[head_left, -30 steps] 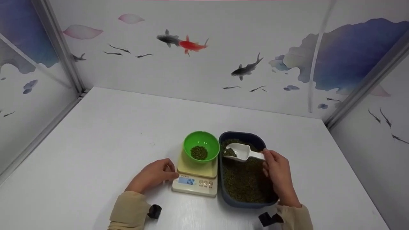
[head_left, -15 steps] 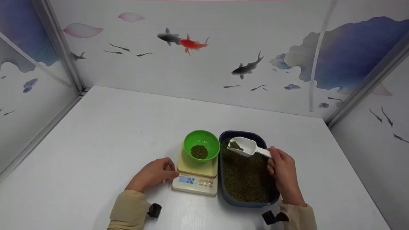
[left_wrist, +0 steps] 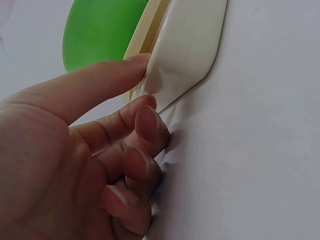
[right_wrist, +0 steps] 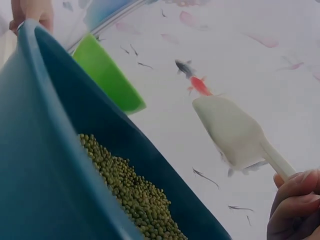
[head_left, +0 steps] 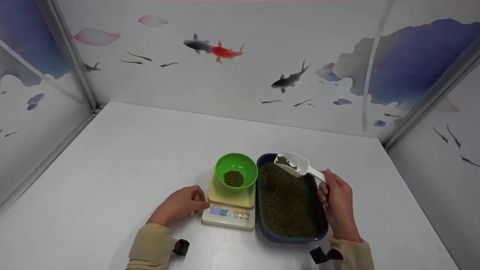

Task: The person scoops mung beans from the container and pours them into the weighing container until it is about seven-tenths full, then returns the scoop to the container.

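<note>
My right hand [head_left: 338, 197] grips the handle of a white scoop [head_left: 296, 165], raised over the far end of a dark blue tub [head_left: 292, 239]. A small heap of green mung beans [head_left: 287, 162] lies in the scoop's front. More mung beans [right_wrist: 135, 195] fill the tub's bottom. To the tub's left, a green bowl [head_left: 245, 167] with some beans in it sits on a kitchen scale [head_left: 228, 222], whose display appears to read 10.0. My left hand [head_left: 182, 202] lies beside the scale, its thumb touching the scale's side [left_wrist: 185, 50] and its other fingers loosely bent.
The white table [head_left: 150, 142] runs back to a wall panel [head_left: 240, 90] painted with fish. Side panels with metal frame posts [head_left: 71, 56] stand at left and right. A black strap piece [head_left: 181, 247] sits at the left cuff.
My right hand has drawn the scoop up, away and to the right, from low over the beans to above the tub's far rim. The left hand, bowl and scale stay put.
</note>
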A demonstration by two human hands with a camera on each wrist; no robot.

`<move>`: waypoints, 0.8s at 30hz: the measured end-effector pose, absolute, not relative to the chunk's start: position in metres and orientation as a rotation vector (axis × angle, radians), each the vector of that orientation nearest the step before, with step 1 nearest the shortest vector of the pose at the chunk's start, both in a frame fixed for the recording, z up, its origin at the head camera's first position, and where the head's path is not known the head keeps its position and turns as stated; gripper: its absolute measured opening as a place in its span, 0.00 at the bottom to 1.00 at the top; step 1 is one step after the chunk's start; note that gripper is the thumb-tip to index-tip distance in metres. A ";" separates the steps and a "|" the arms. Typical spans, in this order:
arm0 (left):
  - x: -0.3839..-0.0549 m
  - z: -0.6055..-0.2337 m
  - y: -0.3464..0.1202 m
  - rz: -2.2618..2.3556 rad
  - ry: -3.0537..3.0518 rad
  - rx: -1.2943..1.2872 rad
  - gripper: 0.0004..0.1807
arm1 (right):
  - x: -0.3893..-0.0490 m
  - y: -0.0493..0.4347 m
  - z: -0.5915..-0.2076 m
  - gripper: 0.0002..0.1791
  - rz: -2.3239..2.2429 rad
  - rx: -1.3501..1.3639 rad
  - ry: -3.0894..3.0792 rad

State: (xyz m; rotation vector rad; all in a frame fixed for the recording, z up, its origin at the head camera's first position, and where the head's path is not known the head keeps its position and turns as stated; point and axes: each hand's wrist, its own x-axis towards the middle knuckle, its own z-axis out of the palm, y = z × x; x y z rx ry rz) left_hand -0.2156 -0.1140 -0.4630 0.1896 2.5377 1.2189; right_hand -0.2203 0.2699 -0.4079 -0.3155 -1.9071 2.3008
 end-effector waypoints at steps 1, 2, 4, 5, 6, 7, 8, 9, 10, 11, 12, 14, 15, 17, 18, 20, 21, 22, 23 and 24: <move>-0.215 -0.463 -0.114 1.216 2.540 0.189 0.15 | -0.220 0.270 -0.408 0.22 2.313 -0.313 -1.900; -0.215 -0.463 -0.114 1.216 2.540 0.187 0.15 | -0.220 0.269 -0.407 0.22 2.326 -0.309 -1.894; -0.214 -0.463 -0.114 1.233 2.535 0.187 0.15 | -0.219 0.268 -0.407 0.22 2.361 -0.292 -1.861; -0.214 -0.462 -0.114 1.243 2.532 0.188 0.15 | -0.219 0.267 -0.406 0.22 2.377 -0.284 -1.844; -0.214 -0.462 -0.114 1.249 2.530 0.190 0.15 | -0.219 0.267 -0.405 0.22 2.390 -0.278 -1.832; -0.214 -0.462 -0.114 1.252 2.530 0.193 0.14 | -0.219 0.266 -0.405 0.22 2.396 -0.277 -1.826; -0.213 -0.462 -0.114 1.255 2.528 0.196 0.14 | -0.219 0.265 -0.404 0.22 2.402 -0.272 -1.818; -0.213 -0.462 -0.114 1.258 2.526 0.198 0.14 | -0.219 0.263 -0.404 0.22 2.408 -0.266 -1.808; -0.214 -0.462 -0.114 1.254 2.527 0.201 0.14 | -0.218 0.262 -0.403 0.22 2.409 -0.264 -1.804; -0.214 -0.462 -0.114 1.247 2.529 0.202 0.14 | -0.218 0.261 -0.403 0.22 2.408 -0.256 -1.801; -0.214 -0.462 -0.114 1.238 2.532 0.201 0.14 | -0.218 0.260 -0.402 0.22 2.405 -0.246 -1.802; -0.214 -0.462 -0.115 1.226 2.537 0.197 0.14 | -0.218 0.258 -0.402 0.23 2.404 -0.216 -1.804; -0.214 -0.462 -0.115 1.223 2.538 0.196 0.14 | -0.217 0.256 -0.403 0.23 2.402 -0.202 -1.806; -0.215 -0.462 -0.115 1.212 2.543 0.188 0.14 | -0.217 0.254 -0.403 0.23 2.391 -0.182 -1.828; -0.215 -0.463 -0.115 1.209 2.544 0.183 0.14 | -0.217 0.252 -0.403 0.23 2.386 -0.175 -1.843; -0.215 -0.463 -0.115 1.204 2.547 0.181 0.15 | -0.217 0.249 -0.404 0.24 2.382 -0.163 -1.869; -0.215 -0.463 -0.115 1.202 2.548 0.182 0.15 | -0.217 0.247 -0.404 0.24 2.372 -0.162 -1.886; -0.215 -0.463 -0.115 1.200 2.550 0.184 0.15 | -0.217 0.245 -0.404 0.24 2.368 -0.154 -1.903; -0.215 -0.463 -0.115 1.202 2.549 0.186 0.15 | -0.216 0.243 -0.404 0.24 2.366 -0.145 -1.918; -0.215 -0.463 -0.115 1.202 2.548 0.188 0.15 | -0.216 0.242 -0.404 0.24 2.363 -0.135 -1.930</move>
